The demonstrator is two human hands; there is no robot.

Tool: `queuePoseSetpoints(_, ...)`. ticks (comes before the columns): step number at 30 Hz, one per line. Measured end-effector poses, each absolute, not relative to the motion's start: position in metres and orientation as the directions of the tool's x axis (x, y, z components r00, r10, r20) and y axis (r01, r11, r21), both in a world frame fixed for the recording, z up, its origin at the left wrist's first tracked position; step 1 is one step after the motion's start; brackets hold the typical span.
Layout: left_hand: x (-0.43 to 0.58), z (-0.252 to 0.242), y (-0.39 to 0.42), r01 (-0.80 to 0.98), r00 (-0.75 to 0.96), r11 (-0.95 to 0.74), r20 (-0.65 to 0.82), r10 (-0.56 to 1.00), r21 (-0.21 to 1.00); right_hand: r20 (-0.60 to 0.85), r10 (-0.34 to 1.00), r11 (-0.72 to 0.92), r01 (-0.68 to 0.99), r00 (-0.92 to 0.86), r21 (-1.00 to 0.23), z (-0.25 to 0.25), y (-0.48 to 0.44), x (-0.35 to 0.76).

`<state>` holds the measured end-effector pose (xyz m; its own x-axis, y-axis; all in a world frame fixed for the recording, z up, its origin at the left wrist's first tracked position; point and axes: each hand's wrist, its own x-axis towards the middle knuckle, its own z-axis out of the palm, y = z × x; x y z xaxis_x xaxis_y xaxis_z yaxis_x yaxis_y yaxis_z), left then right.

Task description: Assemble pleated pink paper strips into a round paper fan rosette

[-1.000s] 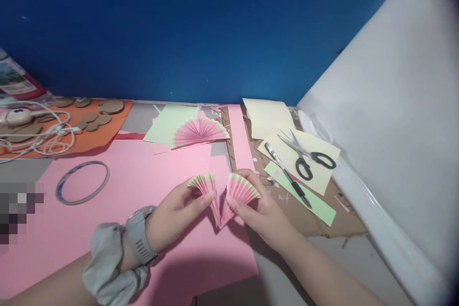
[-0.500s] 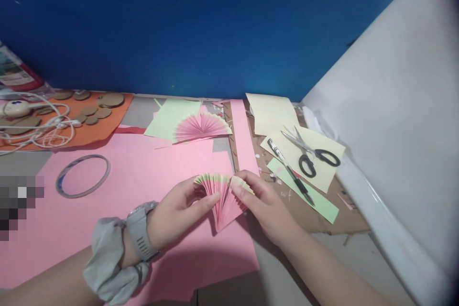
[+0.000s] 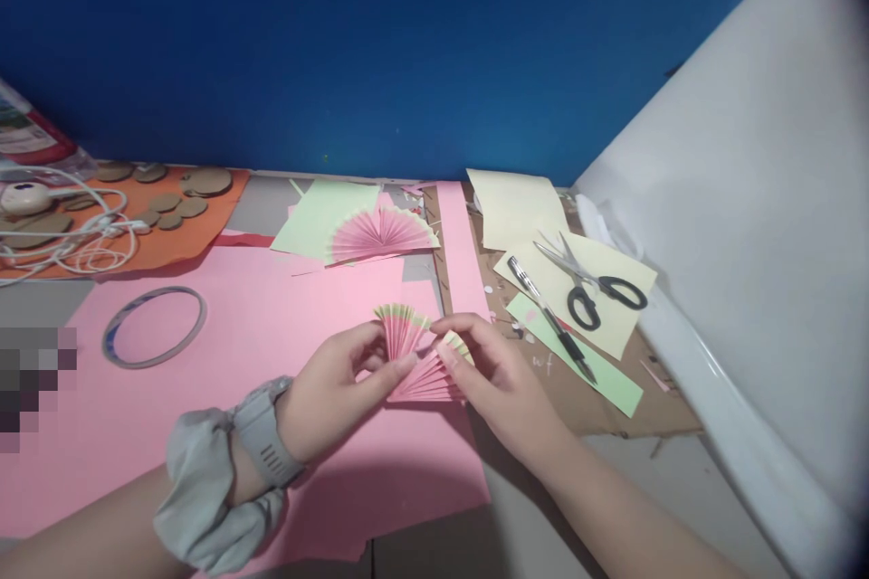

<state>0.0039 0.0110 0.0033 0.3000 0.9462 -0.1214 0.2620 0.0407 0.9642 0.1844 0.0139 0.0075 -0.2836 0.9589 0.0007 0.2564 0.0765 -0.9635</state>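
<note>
A pleated pink paper fan (image 3: pixel 429 377) with a green and cream edge is held between both hands above the pink sheet (image 3: pixel 285 289). My left hand (image 3: pixel 353 375) pinches its left folds between thumb and fingers; a grey watch and a grey-green scrunchie are on that wrist. My right hand (image 3: pixel 492 380) grips the right folds, with the thumb on top. A gap shows between the two groups of folds near the upper edge. Behind them, a second pink paper fan (image 3: pixel 381 235) lies spread in a half circle on a light green sheet (image 3: pixel 312 222).
Scissors (image 3: pixel 590 285) and a pen (image 3: pixel 553 321) lie on cream and green paper at the right, over brown cardboard (image 3: pixel 597 416). A tape roll (image 3: pixel 155 328) rests at left. White earphones (image 3: pixel 88 240) and cardboard discs sit on orange paper (image 3: pixel 196 235). A blue wall (image 3: pixel 407 45) stands behind.
The fan's folds have spread further, and its pointed lower end has swung up and left into a flatter lower edge. Both hands still hold it.
</note>
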Motion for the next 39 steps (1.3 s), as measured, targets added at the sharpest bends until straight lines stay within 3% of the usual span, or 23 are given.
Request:
queuePoseSetpoints(7, 0.002, 0.0038, 0.0159, 0.04, 0.375, 0.073, -0.083, 0.923, 0.997, 0.02, 0.937, 0.107, 0.23, -0.348, -0.967, 0.0114, 0.0115, 0.1879)
queuePoseSetpoints(15, 0.0031, 0.0036, 0.0135, 0.084, 0.257, 0.058, -0.078, 0.963, 0.995, -0.03, 0.918, 0.13, 0.372, -0.395, -0.919, 0.0113, 0.012, 0.1863)
queuePoseSetpoints(20, 0.0017, 0.0019, 0.0114, 0.134, 0.121, -0.011, -0.005, 0.993, 0.991, 0.006, 0.883, 0.256, 0.471, -0.469, -0.844, 0.0133, 0.0112, 0.1841)
queuePoseSetpoints(27, -0.0005, 0.002, 0.0128, 0.168, 0.077, -0.042, 0.03, 0.997, 0.985, 0.041, 0.833, 0.415, 0.575, -0.551, -0.706, 0.0085, 0.0113, 0.1849)
queuePoseSetpoints(32, -0.0001, 0.0023, 0.0121, 0.142, 0.072, -0.043, 0.033, 0.997, 0.989, 0.011, 0.834, 0.406, 0.598, -0.552, -0.691, 0.0092, 0.0108, 0.1846)
queuePoseSetpoints(39, 0.0003, 0.0029, 0.011, 0.128, 0.091, -0.093, 0.082, 0.993, 0.987, -0.083, 0.891, 0.213, 0.574, -0.445, -0.79, 0.016, 0.0098, 0.1837)
